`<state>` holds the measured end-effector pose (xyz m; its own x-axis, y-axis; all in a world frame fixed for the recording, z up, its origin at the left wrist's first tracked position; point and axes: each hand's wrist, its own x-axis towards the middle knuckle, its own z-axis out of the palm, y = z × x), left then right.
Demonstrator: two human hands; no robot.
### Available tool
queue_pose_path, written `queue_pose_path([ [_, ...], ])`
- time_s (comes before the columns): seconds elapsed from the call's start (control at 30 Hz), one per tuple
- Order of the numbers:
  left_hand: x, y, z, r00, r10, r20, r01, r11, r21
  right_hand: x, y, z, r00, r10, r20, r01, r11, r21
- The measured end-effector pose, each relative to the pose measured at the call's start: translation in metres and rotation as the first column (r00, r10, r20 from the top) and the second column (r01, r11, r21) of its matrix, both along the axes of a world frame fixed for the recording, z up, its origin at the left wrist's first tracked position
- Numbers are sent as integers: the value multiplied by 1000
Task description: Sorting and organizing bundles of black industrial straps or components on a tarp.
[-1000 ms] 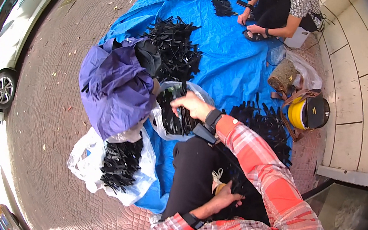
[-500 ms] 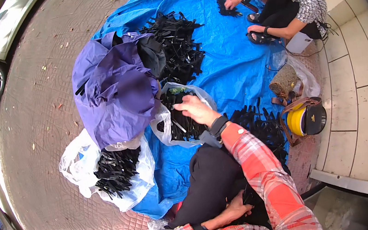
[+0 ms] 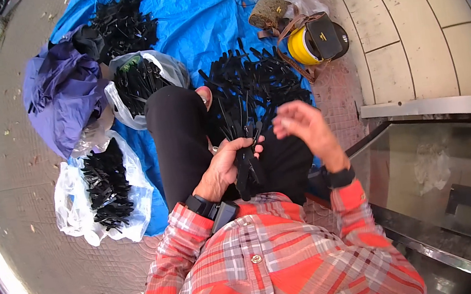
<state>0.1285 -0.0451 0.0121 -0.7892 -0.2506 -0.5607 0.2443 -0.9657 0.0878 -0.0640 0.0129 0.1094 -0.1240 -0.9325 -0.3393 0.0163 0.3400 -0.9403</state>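
Observation:
In my lap, my left hand is closed round a bundle of thin black strips, which stick out above and below the fist. To the right of it my right hand is raised, slightly blurred, with fingers loosely bent and apart; nothing shows in it. Just beyond my hands a loose pile of black strips spreads over the blue tarp. A clear plastic bag beside my knee holds more black strips. Farther left, a white plastic bag lies spread under another heap of strips.
A purple cloth bundle stands at the left, with a black strip heap behind it. A yellow-and-black round container and a brown textured roll sit by the tiled wall. A glass-topped case is close on my right.
My right hand has come back from the clear plastic bag to beside my lap. My left hand now holds the black strips up in view. The whole view has swung right and downward.

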Motion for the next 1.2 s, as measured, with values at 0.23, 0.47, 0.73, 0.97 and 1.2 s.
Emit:
queue_pose_path([
  [0.23, -29, 24, -1, 977, -51, -205, 110, 951, 290, 43, 124, -72, 814, -95, 573, 25, 991, 128],
  [0.47, -60, 21, -2, 944, 60, -323, 104, 878, 467, 27, 143, -37, 849, -35, 527, 98, 991, -92],
  [0.73, -66, 24, -10, 953, 109, -283, 50, 863, 502, 38, 133, -39, 884, -199, -423, -23, 885, -465],
  [0.97, -66, 26, -12, 990, 49, -135, -10, 961, 276, 37, 132, 8, 842, -430, -327, 129, 748, -652],
  [1.2, -56, 27, -10, 956, -191, -224, 240, 946, 217, 8, 117, 14, 889, -285, -359, 237, 956, -173],
])
